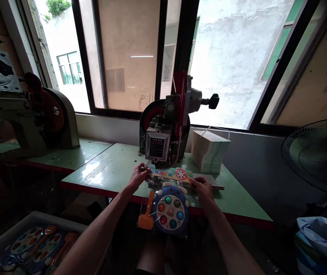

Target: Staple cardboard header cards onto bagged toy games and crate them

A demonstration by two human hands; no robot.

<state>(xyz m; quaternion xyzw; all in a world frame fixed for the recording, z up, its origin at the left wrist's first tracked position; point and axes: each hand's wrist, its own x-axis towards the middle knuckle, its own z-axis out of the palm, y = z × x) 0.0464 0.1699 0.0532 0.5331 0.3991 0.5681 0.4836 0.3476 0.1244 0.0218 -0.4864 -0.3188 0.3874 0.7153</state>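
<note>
Left hand [138, 176] pinching left end of printed header card [169, 173], right hand [202, 190] gripping right end. Card sitting right under head of stapling machine [166, 131], at front of green tabletop [108, 168]. Bagged toy [169, 210] with blue round body and orange hammer hanging off card over tabletop edge. Card stack [209, 151] just right of machine. Bin of same toys [37, 240] down low left, fan [318, 152] off right.

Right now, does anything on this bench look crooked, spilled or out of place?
Little stands out. The header card sits slightly tilted under the machine, held by the left hand and right hand. The bagged toy hangs off the table edge. Small scraps lie scattered near the machine's base.
</note>
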